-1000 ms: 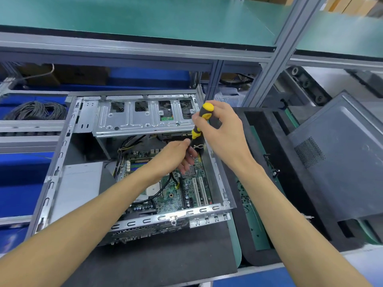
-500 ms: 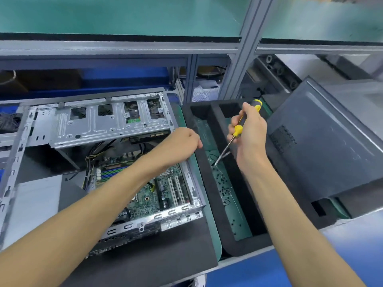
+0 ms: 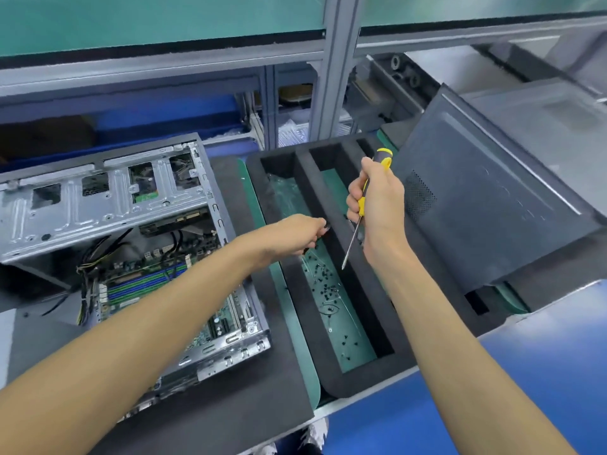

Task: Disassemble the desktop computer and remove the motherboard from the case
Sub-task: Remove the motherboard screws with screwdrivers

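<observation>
Open case [image 3: 108, 205] lies on its side on a black mat [image 3: 230, 405], left of the foam tray [image 3: 331, 372]; motherboard [image 3: 147, 284] is seated inside it. Left hand [image 3: 292, 236] hovers over the tray's screw compartment, fingers curled downward, whether they pinch anything cannot be told; loose screws [image 3: 323, 287] lie below. Right hand [image 3: 377, 205] grips the screwdriver [image 3: 361, 205], fingers wrapped round its handle, tip angled down over the tray divider.

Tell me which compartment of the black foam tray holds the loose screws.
The wide left compartment of the black foam tray, next to the computer case. Small dark screws dot its green floor; the narrower compartments beyond the divider show none.
</observation>
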`<state>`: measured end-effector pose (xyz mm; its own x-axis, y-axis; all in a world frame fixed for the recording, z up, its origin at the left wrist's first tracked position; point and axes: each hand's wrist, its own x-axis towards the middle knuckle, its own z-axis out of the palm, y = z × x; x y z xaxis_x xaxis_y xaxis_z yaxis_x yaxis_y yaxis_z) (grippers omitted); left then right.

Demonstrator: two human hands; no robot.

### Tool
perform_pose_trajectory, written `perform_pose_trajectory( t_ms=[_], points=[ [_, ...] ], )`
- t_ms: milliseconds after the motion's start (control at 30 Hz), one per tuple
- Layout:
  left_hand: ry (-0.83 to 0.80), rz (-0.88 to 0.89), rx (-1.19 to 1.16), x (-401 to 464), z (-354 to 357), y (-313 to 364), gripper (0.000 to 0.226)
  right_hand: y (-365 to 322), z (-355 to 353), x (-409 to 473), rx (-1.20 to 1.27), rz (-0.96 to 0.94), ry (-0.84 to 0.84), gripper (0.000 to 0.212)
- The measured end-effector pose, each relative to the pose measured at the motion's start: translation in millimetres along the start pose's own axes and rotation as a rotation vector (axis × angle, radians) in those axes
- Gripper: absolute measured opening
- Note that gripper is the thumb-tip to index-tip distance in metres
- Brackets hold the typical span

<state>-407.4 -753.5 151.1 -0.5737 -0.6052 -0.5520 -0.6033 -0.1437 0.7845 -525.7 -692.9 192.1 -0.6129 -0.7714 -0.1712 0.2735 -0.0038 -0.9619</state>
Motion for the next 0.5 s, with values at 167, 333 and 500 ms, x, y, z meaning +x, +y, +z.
perform_pose_trajectory(
  t_ms=[167, 333, 500],
  points=[
    [0.071, 0.071, -0.132, -14.9, -17.2, 2.3, 0.039, 7.6, 9.0, 0.8, -0.066, 0.008, -0.074, 0.027],
    [0.209, 0.295, -0.204, -49.8, -41.6, 4.6, 0.028, 9.7, 43.8, -11.9, -0.086, -0.044, -0.271, 0.037],
    [0.61, 0.447, 0.093, -81.1, -66.5, -23.2, 0.016, 10.7, 86.5, -29.7, -0.038, -0.027, -0.51, 0.067]
  ],
)
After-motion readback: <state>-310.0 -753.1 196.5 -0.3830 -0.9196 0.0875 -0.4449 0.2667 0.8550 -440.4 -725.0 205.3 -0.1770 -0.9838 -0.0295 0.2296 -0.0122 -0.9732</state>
